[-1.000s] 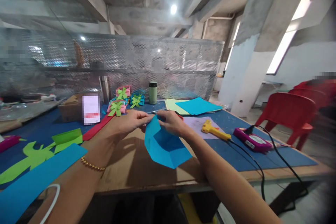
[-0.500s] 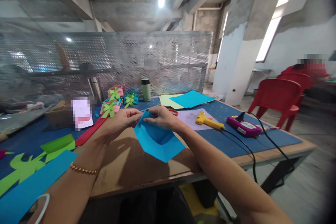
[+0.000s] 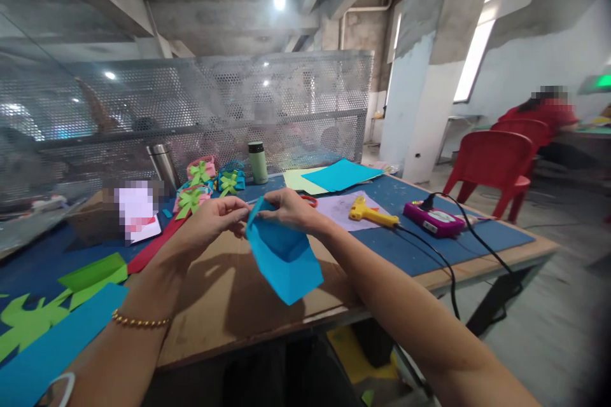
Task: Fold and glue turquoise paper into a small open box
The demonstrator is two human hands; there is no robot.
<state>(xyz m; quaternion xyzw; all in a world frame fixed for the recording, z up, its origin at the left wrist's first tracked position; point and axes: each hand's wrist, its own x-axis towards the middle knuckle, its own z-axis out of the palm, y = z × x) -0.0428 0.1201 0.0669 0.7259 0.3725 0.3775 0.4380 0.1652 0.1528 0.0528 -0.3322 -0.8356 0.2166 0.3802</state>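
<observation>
A folded blue paper piece [image 3: 286, 261] hangs above the brown board [image 3: 214, 311], its open, angular side facing down and toward me. My right hand [image 3: 291, 208] pinches its upper edge between thumb and fingers. At the paper's upper left corner is my left hand [image 3: 224, 216], fingers pressed together; whether its fingertips grip the paper's edge is too small to tell. A yellow glue gun [image 3: 372, 213] lies on a pale purple sheet [image 3: 338, 206] to the right. Red scissors handles show partly behind my right hand.
Green paper cutouts [image 3: 35, 318] and a blue strip [image 3: 62, 337] lie left. Decorated boxes with green bows [image 3: 200, 172], a green bottle [image 3: 258, 163] and blue sheets [image 3: 341, 175] stand or lie behind. Right are a purple power box [image 3: 434, 219], its cable, and a person [image 3: 534, 111] beyond.
The view has shifted, so the surroundings sit slightly further left. The blue paper has tilted, its lower point swinging left and down, and my left fingers have moved slightly away from its corner.
</observation>
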